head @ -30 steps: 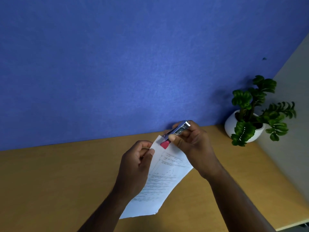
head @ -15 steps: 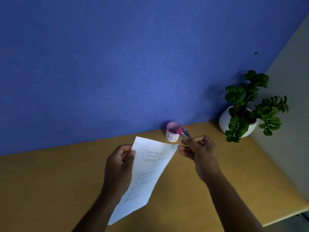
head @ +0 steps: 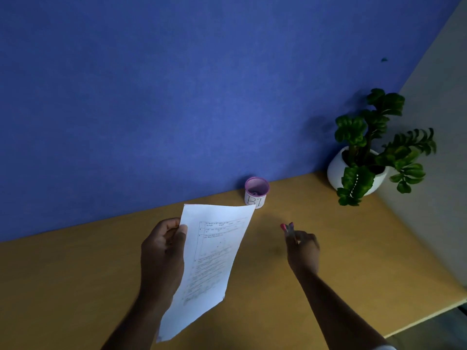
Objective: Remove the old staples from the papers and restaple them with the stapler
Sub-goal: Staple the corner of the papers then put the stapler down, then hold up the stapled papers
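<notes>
The papers sit at lower center of the frame, lifted off the wooden surface, pinched along their left edge by the left hand. To their right, the right hand is clenched around a small red-tipped stapler. Above, a purple cup marked "B1" stands by the blue wall, and a potted plant at far right.

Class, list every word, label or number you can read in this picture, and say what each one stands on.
"BI" or "B1": handwritten on the white label of the small purple cup; the second character is unclear.
Printed lines and a table on the papers in the left hand: too small and blurred to read.
Stapler in the right hand: no readable marking.
</notes>
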